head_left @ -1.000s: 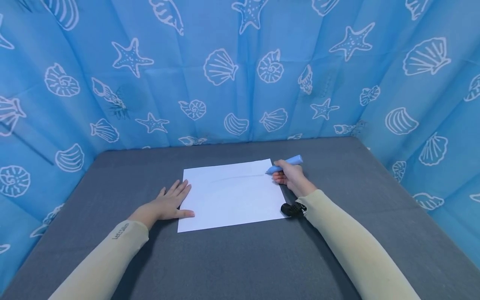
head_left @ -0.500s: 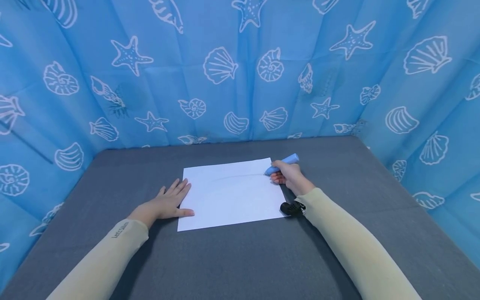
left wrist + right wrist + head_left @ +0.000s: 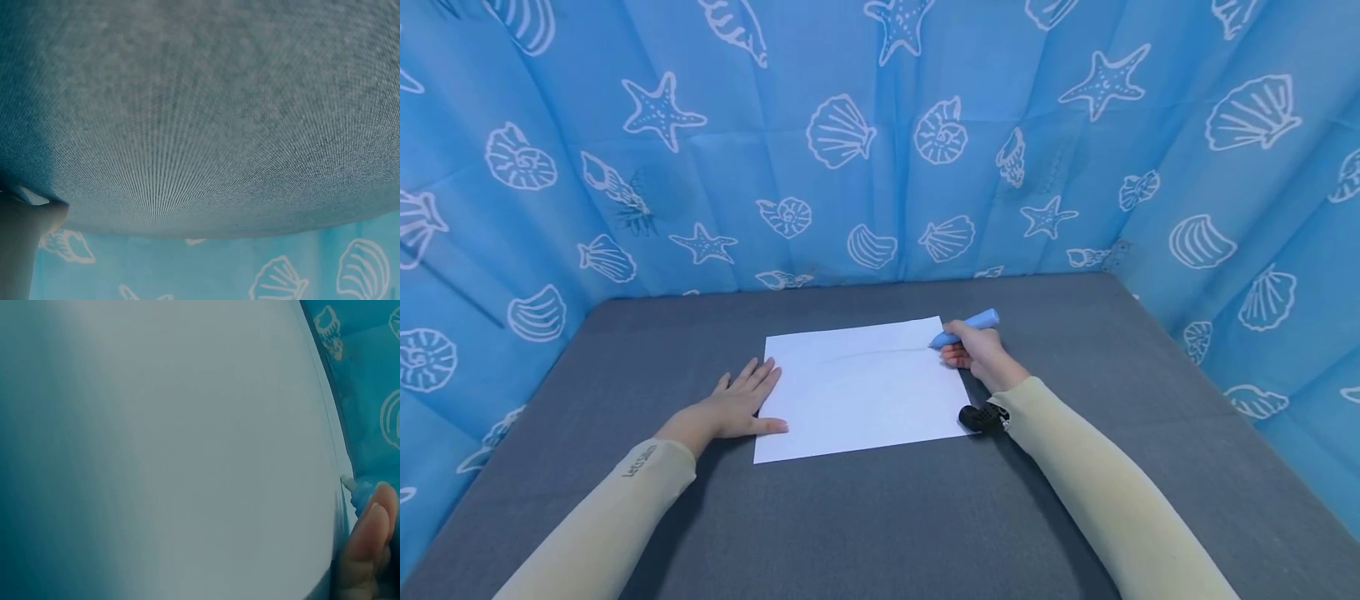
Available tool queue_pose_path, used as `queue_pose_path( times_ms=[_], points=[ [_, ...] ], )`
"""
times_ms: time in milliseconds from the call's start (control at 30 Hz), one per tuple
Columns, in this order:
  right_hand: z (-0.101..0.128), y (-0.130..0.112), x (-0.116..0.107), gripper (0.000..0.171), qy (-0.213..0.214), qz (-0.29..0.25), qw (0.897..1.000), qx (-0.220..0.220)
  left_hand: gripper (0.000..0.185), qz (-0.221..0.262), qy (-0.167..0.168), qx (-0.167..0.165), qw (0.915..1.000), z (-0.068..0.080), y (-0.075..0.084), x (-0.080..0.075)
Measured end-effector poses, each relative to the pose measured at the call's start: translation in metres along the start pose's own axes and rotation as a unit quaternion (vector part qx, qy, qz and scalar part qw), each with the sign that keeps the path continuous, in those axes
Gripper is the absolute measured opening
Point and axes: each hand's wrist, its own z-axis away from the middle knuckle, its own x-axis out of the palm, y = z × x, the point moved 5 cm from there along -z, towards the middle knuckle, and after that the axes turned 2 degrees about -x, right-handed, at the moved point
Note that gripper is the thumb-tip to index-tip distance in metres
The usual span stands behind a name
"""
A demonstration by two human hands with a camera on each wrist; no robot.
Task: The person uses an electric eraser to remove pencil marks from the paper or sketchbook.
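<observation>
A white sheet of paper (image 3: 857, 400) lies on the grey table, with a faint curved line (image 3: 872, 353) across its upper half. My left hand (image 3: 733, 410) rests flat over its left edge, fingers spread. Near the upper right corner my right hand (image 3: 988, 358) grips a thick blue pen (image 3: 981, 320) between thumb and fingers. The pen's tip points left and meets the line's right end. From the right wrist, the pale tip and blue ribbed front of the pen (image 3: 359, 495) show past the fingertips (image 3: 372, 528). The left wrist view catches only a bit of the left hand (image 3: 25, 231).
The grey cloth-covered table (image 3: 865, 533) extends around the paper. A blue curtain (image 3: 722, 183) with white shells and starfish hangs along the back and sides. A small black device (image 3: 981, 418) on the right wrist overlaps the paper's lower right corner.
My right hand and the pen have shifted slightly left over the last second, the pen tip staying at the line's right end. The left hand keeps its place on the paper.
</observation>
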Motion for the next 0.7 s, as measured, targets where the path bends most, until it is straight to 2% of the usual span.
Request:
queue_pose_path(
  times_ms=[200,467,700],
  points=[
    [0.0006,-0.0005,-0.0001,0.022,-0.002,0.003,1.0,0.001,0.107,0.002,-0.002,0.002,1.0,0.0031,0.0049,-0.0033],
    [0.0009,-0.0004,0.0008,0.023,0.005,0.003,1.0,0.003,0.109,-0.005,-0.002,-0.002,1.0,0.0025,0.0036,-0.0028],
    [-0.0005,0.0003,0.001,0.023,0.0,0.003,1.0,-0.001,0.109,0.014,-0.002,0.004,0.9999,0.0071,0.0077,-0.0065]
  ],
)
